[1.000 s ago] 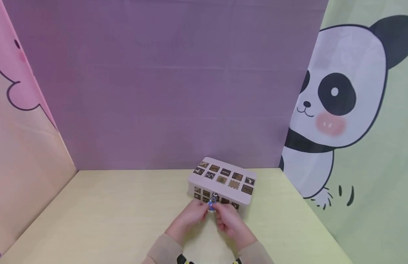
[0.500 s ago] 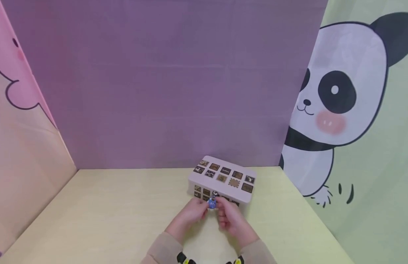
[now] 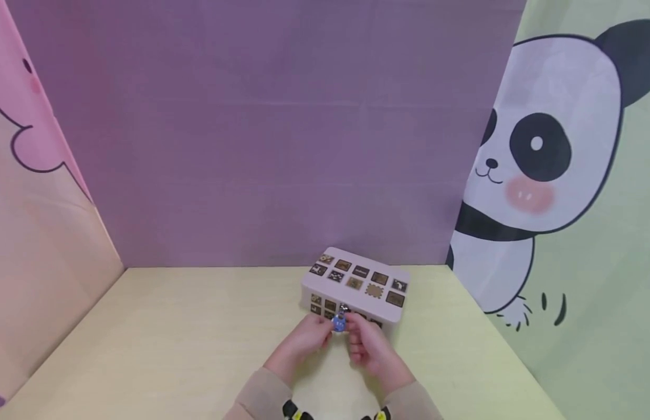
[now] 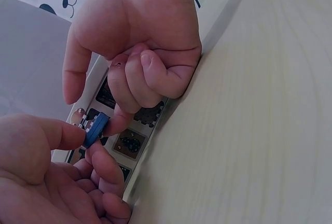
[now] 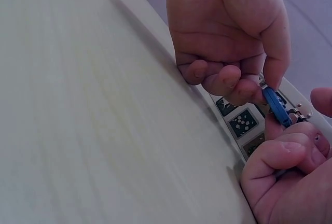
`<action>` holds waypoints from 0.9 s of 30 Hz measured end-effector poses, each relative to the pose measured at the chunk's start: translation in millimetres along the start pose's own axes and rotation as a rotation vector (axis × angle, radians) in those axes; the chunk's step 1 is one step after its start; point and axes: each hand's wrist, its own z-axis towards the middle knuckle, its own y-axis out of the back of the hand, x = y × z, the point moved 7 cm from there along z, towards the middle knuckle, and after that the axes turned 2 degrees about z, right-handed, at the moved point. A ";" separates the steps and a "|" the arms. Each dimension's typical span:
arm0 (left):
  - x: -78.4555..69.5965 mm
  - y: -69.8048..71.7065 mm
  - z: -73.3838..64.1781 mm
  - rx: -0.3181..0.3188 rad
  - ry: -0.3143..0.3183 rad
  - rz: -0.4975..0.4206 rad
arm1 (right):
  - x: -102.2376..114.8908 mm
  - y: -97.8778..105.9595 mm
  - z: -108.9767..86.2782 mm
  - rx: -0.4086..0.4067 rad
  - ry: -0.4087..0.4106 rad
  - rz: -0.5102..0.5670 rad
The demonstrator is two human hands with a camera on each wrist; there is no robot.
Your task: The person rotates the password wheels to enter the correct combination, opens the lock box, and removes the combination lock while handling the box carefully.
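Note:
A small blue padlock point(image 3: 339, 322) hangs from the metal clasp point(image 3: 343, 308) on the front of a pale box point(image 3: 356, 296) with dark square pictures. My left hand point(image 3: 310, 334) pinches the padlock between thumb and index finger, its other fingers loosely bent. Opposite it, my right hand point(image 3: 371, 345) reaches its index finger to the padlock's other side. In the left wrist view the right thumb point(image 4: 75, 73) stands apart from the padlock point(image 4: 96, 129), and the remaining right fingers are curled in. Small light marks show along the padlock's face there.
The box stands slightly turned on a light wood-patterned table point(image 3: 199, 338), close to the purple back sheet point(image 3: 251, 146). A panda print point(image 3: 540, 198) covers the right side sheet, and a pink figure point(image 3: 38, 146) the left one.
My right hand has drawn slightly up and away from the padlock, uncovering more of its blue face. The left hand keeps its pinch, and the box stays in place.

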 end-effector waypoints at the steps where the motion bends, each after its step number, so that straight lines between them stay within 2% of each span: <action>1: 0.1 -0.1 0.1 0.000 0.001 -0.001 | -0.1 0.0 -0.1 0.001 0.001 -0.001; 9: 0.4 -0.9 -0.8 0.004 0.020 -0.005 | -0.3 0.3 0.6 -0.007 0.014 -0.026; 16: -2.2 -0.2 -2.3 -0.004 -0.012 0.013 | -2.2 0.3 2.6 -0.020 0.047 -0.086; 27: -2.9 -0.6 -3.3 0.000 -0.010 -0.001 | -1.9 -0.3 3.8 -0.060 0.059 -0.153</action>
